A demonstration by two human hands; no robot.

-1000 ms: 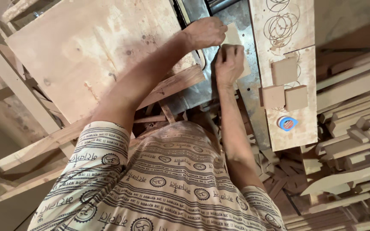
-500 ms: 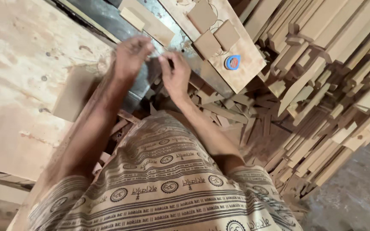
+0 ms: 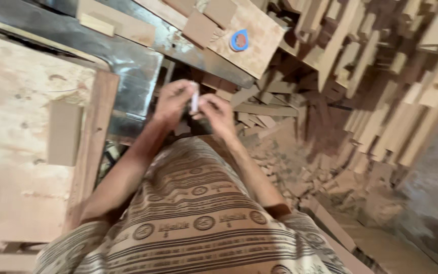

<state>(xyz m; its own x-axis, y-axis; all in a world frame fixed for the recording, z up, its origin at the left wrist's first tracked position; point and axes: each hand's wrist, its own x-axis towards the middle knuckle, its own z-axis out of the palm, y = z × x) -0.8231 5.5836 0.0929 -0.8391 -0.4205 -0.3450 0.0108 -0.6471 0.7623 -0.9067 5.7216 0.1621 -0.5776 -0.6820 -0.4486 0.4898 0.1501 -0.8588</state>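
Head view: the left hand [image 3: 172, 101] and the right hand [image 3: 218, 112] are raised together in front of the body, above the patterned shirt [image 3: 193, 223]. A small pale piece [image 3: 194, 96] is pinched between them; the fingers of both hands are closed on it, the left from the left side and the right from the right side. The piece is blurred, and its material cannot be told. It is held in the air, just beside the edge of the metal table [image 3: 133, 61] and clear of it.

To the left of the left forearm, a wooden rail [image 3: 93, 147] is laid along the edge of a plywood sheet [image 3: 11, 152], on which a flat wooden block [image 3: 64, 133] rests. Beyond the hands, a plywood board [image 3: 257, 45] bearing a blue and orange sticker [image 3: 239, 39] lies tilted against the table. To the right, cut wooden strips [image 3: 381, 122] are stacked in a loose pile, and offcuts [image 3: 300, 167] are scattered over the floor below the right forearm.
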